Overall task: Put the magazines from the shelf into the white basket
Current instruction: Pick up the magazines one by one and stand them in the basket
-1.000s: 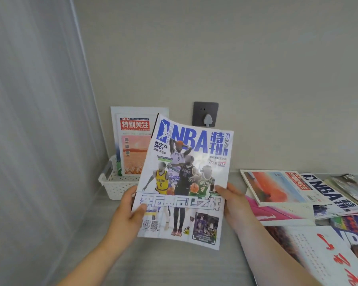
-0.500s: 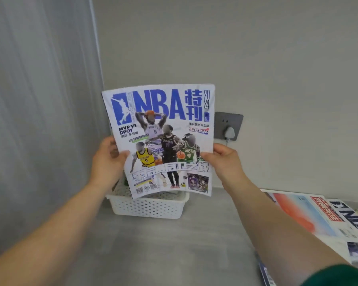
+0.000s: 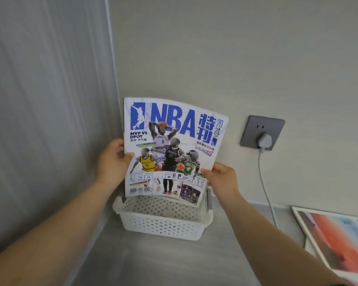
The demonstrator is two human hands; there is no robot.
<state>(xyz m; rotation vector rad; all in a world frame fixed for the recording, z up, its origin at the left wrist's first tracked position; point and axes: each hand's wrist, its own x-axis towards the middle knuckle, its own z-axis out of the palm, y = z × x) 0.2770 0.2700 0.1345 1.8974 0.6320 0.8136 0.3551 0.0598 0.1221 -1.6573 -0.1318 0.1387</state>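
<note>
I hold an NBA magazine (image 3: 170, 149) upright, its blue title on top and basketball players on the cover. My left hand (image 3: 112, 162) grips its left edge and my right hand (image 3: 221, 178) pinches its lower right edge. Its bottom edge dips into the white perforated basket (image 3: 163, 223), which stands in the shelf's back left corner against the wall. The magazine hides whatever else stands in the basket. One more magazine (image 3: 337, 242) with an orange and red cover lies flat at the right edge.
A grey wall socket (image 3: 260, 133) with a white plug and cable sits on the back wall right of the basket. A grey side wall (image 3: 39, 120) closes the left. The grey shelf surface (image 3: 153, 263) runs in front of the basket.
Both hands have carried the NBA magazine from over the shelf to the back left corner and lowered it, so its bottom edge now sits inside the basket.
</note>
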